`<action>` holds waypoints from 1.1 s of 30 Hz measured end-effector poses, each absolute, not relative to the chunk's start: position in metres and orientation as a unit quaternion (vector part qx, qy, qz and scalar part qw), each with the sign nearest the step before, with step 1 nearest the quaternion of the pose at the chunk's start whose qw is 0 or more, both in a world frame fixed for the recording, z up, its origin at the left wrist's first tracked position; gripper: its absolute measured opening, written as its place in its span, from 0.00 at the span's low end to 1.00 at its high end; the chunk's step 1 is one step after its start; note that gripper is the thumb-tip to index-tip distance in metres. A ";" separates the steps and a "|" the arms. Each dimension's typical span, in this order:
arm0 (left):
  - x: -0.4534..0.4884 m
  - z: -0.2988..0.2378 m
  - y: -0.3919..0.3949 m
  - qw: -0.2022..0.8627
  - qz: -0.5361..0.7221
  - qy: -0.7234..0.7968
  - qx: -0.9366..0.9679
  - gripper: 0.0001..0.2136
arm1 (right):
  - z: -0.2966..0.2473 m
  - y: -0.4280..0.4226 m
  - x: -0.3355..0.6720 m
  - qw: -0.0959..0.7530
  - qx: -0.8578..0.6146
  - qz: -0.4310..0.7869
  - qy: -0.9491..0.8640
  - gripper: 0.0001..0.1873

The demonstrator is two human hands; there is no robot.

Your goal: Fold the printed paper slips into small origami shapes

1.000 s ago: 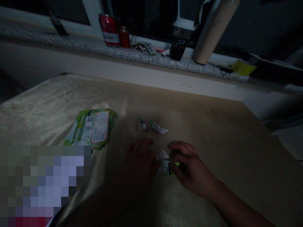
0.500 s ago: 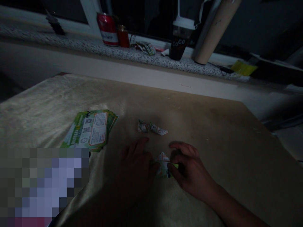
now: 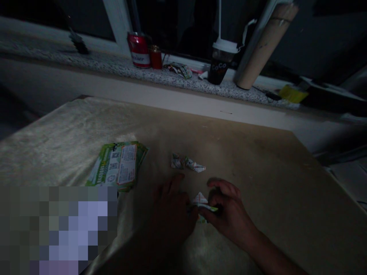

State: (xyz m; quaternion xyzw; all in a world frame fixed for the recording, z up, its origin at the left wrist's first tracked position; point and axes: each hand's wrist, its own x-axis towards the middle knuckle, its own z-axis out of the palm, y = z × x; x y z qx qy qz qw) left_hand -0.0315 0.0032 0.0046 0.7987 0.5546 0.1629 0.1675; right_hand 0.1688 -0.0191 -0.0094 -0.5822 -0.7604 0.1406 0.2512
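Between my two hands is a small printed paper (image 3: 200, 198), folded to a point at its far end, with green and white print. My left hand (image 3: 174, 204) pinches its left side, the thumb near the middle of the sheet. On the right edge, the thumb and index finger of my right hand (image 3: 225, 202) grip a raised green-edged flap. Just beyond my fingers lie two small folded paper pieces, one squarish (image 3: 177, 160) and one longer and pointed (image 3: 195, 165). Left of them is a stack of green printed leaflets (image 3: 117, 164). Dim light hides part of my left fingers.
On the speckled windowsill (image 3: 111, 65) stand a red can (image 3: 138, 51), a small orange-red container (image 3: 155, 57), a dark lidded cup (image 3: 219, 67) and a tall cardboard tube (image 3: 266, 47). A yellow item (image 3: 293, 94) lies at its right. Pixelated blocks cover the lower left.
The near part of the paper has been lifted and folded up toward the far point, and both thumbs have come closer together. The whole view has shifted slightly.
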 end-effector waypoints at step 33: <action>-0.034 0.007 0.008 0.205 0.112 0.564 0.792 0.06 | -0.011 -0.022 0.198 0.275 -0.624 0.182 -0.709 0.05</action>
